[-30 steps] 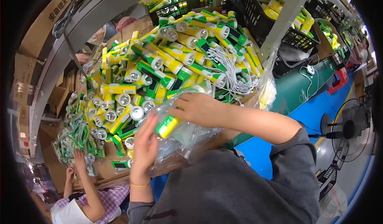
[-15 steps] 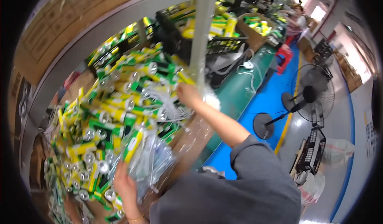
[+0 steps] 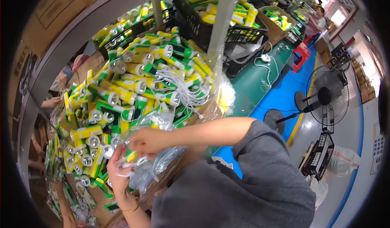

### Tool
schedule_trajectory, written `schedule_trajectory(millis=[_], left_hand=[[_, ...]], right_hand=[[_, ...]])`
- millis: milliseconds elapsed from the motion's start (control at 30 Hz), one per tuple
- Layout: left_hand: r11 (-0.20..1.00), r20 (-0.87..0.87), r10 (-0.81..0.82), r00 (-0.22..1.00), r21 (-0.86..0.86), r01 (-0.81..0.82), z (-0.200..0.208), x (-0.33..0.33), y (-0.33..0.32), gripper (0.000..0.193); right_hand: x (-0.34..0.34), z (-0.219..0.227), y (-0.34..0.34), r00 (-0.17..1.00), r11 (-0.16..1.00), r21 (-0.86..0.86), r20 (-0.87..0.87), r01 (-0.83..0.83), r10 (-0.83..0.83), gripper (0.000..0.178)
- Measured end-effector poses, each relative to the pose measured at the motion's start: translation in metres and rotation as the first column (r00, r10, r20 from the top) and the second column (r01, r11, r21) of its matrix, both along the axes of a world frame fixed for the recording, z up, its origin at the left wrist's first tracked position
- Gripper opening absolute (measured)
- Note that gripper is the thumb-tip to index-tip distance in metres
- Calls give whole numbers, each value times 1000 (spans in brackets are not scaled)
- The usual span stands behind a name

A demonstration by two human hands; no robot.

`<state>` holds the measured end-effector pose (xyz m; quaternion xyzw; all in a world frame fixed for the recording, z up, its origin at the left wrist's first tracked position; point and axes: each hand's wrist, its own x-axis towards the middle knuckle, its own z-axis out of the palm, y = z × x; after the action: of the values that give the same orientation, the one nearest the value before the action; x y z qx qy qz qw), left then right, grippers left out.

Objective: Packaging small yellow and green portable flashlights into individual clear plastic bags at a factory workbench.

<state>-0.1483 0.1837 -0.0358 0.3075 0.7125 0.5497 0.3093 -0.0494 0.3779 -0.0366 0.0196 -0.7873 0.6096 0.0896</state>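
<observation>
My left hand [image 3: 118, 169], with a bracelet on its wrist, is closed on a yellow and green flashlight [image 3: 131, 155], mostly hidden by the hands. Against it, my right hand [image 3: 148, 140] has its fingers curled; what they hold, if anything, is hidden. A blurred white strand [image 3: 123, 173], possibly a cable, shows at my left fingers. Clear plastic bags [image 3: 167, 159] lie under and beside both hands. Beyond them spreads a large heap of yellow and green flashlights [image 3: 122, 96], with a bundle of white cables [image 3: 180, 84] resting on its right side.
A metal post [image 3: 221, 25] rises behind the heap. Black crates [image 3: 243, 35] and a cardboard box [image 3: 276, 23] hold more flashlights along a green bench [image 3: 252, 77]. A floor fan [image 3: 323, 96] stands at right. Other people's hands [image 3: 50, 102] are at the far left.
My right hand has come from beside the white cable bundle, toward me and left, to meet my left hand. The flashlight in my left hand is now largely covered.
</observation>
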Motion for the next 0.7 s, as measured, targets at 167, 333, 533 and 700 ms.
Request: schedule_trajectory(millis=[167,333,533,700], left_hand=[[992,-133,-113,985,-76,103,-7,-12,-5,65],[999,160,-11,987,-47,19,8,-1,-2,60],[994,109,-93,990,-53,99,13,1,-2,59],[997,25,-49,998,-53,51,3,-7,-13,59]], right_hand=[[9,12,46,990,824,549,92,-143,111,10],[4,35,62,959,619,733,243,-281,148,13],[14,25,30,964,79,995,36,-59,265,13],[14,30,74,953,720,626,227,-299,199,22]])
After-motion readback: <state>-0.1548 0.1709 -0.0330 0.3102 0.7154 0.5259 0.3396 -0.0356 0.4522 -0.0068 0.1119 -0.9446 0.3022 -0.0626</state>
